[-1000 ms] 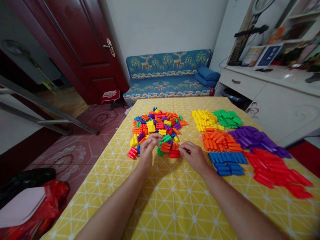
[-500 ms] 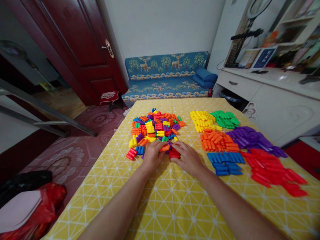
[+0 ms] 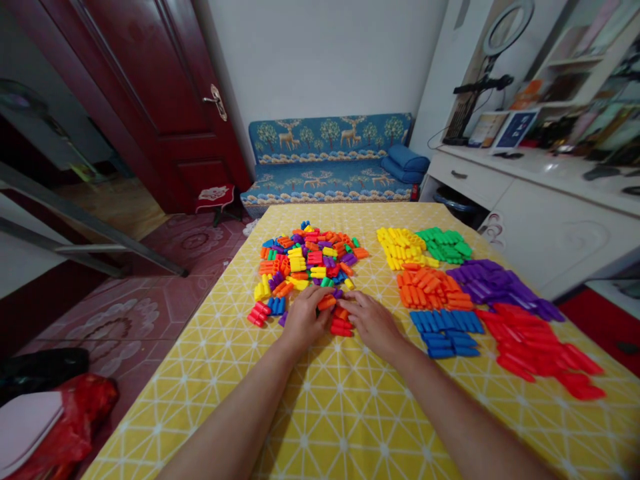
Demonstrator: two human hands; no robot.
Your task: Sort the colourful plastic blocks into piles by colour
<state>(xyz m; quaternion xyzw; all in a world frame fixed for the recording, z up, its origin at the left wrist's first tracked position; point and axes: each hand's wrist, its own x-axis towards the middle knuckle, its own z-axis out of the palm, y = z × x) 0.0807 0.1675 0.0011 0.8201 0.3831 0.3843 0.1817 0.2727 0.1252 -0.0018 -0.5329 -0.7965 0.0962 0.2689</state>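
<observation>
A mixed pile of coloured plastic blocks lies on the yellow patterned tablecloth. My left hand rests at the pile's near edge, fingers curled on an orange block. My right hand lies beside it, fingertips on red and orange blocks between the two hands. To the right lie sorted groups: yellow, green, orange, purple, blue and red.
A dark red door stands open at the left. A blue patterned sofa sits beyond the table. A white cabinet with shelves and a ring light is on the right. A red bag lies on the floor at lower left.
Both hands came together at the pile's near edge. The left hand took hold of an orange block, and the right hand closed in over the red blocks.
</observation>
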